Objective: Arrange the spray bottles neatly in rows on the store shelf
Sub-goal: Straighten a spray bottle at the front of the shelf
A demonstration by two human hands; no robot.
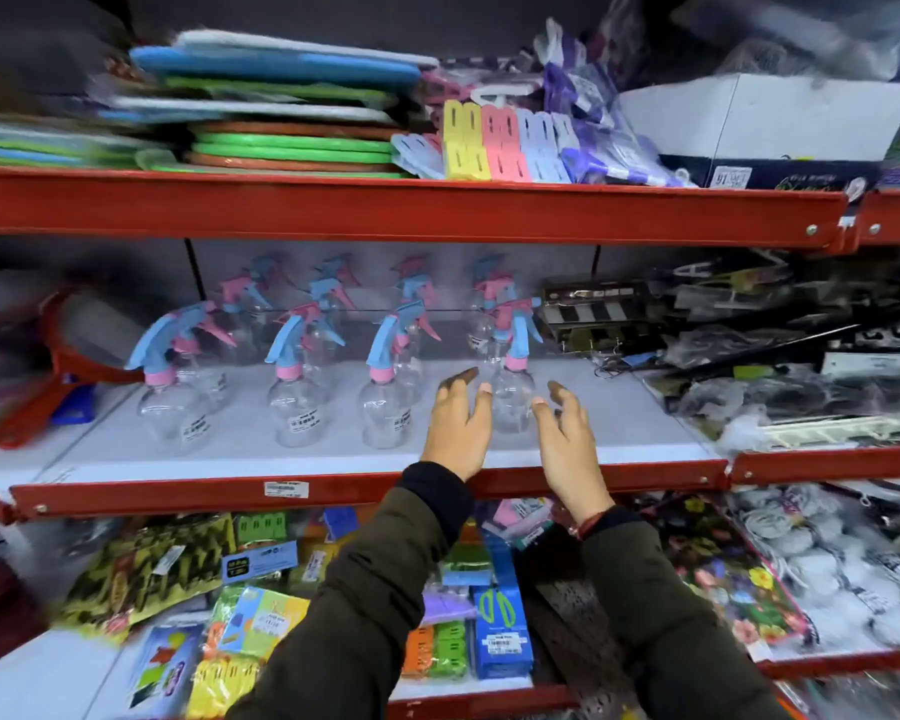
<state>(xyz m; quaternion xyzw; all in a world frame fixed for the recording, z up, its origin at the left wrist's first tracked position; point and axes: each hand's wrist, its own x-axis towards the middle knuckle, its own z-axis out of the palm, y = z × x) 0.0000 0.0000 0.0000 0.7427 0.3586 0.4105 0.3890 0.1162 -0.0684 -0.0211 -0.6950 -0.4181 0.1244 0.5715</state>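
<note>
Clear spray bottles with blue and pink trigger heads stand in rows on the middle shelf (333, 475), which has a white deck and a red front lip. The front row runs from a leftmost bottle (170, 413), past two more bottles (297, 407) (385, 407), to a rightmost bottle (513, 402). More bottles (328, 288) stand behind, blurred. My left hand (458, 428) and my right hand (567, 439) hover on either side of the rightmost front bottle, fingers spread, palms facing it. Neither hand grips it.
A red-handled pan (58, 356) lies at the shelf's left end. Dark packaged goods (749, 345) crowd the right end. Stacked coloured mats (281, 122) and clothespin packs (489, 142) fill the shelf above. Packaged items (500, 631) cover the shelf below.
</note>
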